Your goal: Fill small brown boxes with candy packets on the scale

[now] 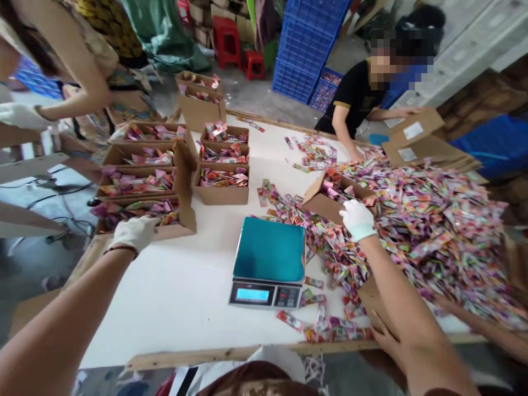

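Note:
My left hand (134, 232), in a white glove, is closed on the near edge of a cardboard box (181, 212) filled with colourful packets, at the table's left side. My right hand (357, 219), also gloved, is closed on the rim of an open cardboard box (324, 204) that lies tilted in a big heap of small colourful packets (433, 231). Between my arms stands a digital scale (268, 250) with a teal platform and nothing on it.
Several more packet-filled boxes (223, 181) stand in rows on the white table (193, 286). A person in black sorts packets at the far side; another stands at the left. A bare hand (381, 333) reaches in at the near right. Flat cartons (424, 146) and blue crates (305, 49) lie beyond.

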Demonstrator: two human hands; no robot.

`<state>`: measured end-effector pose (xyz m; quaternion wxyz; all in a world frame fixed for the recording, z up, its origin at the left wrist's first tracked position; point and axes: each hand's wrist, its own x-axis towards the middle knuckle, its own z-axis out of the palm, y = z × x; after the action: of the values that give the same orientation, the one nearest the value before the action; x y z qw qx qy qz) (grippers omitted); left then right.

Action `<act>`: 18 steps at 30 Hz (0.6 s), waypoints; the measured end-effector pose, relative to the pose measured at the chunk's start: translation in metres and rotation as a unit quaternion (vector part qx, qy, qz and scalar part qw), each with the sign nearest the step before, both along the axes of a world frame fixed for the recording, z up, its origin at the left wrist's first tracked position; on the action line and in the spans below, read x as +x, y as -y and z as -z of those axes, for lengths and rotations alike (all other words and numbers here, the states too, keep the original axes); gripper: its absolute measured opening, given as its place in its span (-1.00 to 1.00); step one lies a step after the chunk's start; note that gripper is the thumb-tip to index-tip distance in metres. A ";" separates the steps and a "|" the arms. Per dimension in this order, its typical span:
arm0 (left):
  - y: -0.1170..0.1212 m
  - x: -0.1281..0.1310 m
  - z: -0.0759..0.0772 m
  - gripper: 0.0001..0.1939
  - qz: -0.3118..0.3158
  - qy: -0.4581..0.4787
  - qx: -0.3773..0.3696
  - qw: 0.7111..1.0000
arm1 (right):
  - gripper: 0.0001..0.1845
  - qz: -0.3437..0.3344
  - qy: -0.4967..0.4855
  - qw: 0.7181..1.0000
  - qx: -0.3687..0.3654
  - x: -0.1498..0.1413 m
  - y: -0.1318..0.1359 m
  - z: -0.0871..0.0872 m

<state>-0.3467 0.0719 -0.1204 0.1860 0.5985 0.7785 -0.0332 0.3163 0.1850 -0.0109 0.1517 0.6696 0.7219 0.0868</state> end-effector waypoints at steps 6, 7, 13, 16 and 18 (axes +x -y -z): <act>0.013 0.035 -0.027 -0.33 0.051 -0.121 0.063 0.989 | -0.78 -0.131 -0.072 0.988 -0.026 -0.093 0.136 -0.049; 0.023 0.043 -0.032 -0.25 0.066 -0.130 0.108 0.983 | -0.80 -0.143 -0.086 0.985 -0.050 -0.112 0.152 -0.043; 0.096 0.094 -0.029 -0.27 0.120 0.047 0.235 0.963 | -0.87 -0.153 -0.209 0.963 -0.070 -0.166 0.192 -0.006; 0.136 0.121 -0.005 -0.29 0.095 0.136 0.228 0.959 | -0.67 -0.152 -0.286 0.946 0.015 -0.132 0.210 -0.002; 0.164 0.137 0.012 -0.32 0.075 0.176 0.216 0.957 | -0.58 -0.108 -0.382 0.910 0.118 -0.091 0.229 0.014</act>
<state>-0.2095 -0.0921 -0.1324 0.1829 0.6777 0.6748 0.2277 0.2251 -0.0442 -0.0244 -0.2256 0.5826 0.7772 -0.0752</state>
